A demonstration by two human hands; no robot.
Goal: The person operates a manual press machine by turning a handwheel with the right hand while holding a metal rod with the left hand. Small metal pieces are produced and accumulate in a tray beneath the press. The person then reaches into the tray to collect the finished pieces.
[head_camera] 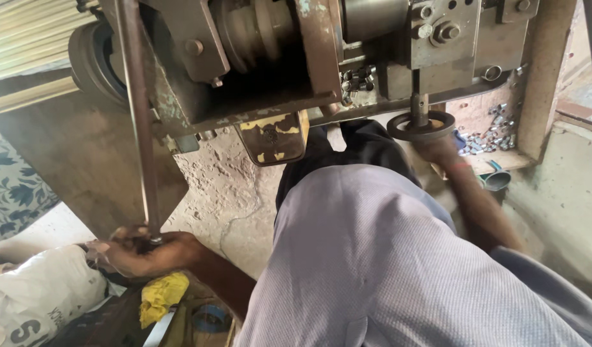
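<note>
Gripping the long lever rod (pixel 142 128) at its lower end, the left hand (pixel 148 250) has open floor beside it; right hand (pixel 440 149) crowds under the ring (pixel 421 125), grip unclear

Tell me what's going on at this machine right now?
A person is working a rusty metal press from above. The left hand grips the lower end of a long metal lever rod. The right hand reaches under the ram, just below a dark ring-shaped die. Small metal nuts lie heaped on the shelf beside it. A yellow cloth sits near the left hand.
</note>
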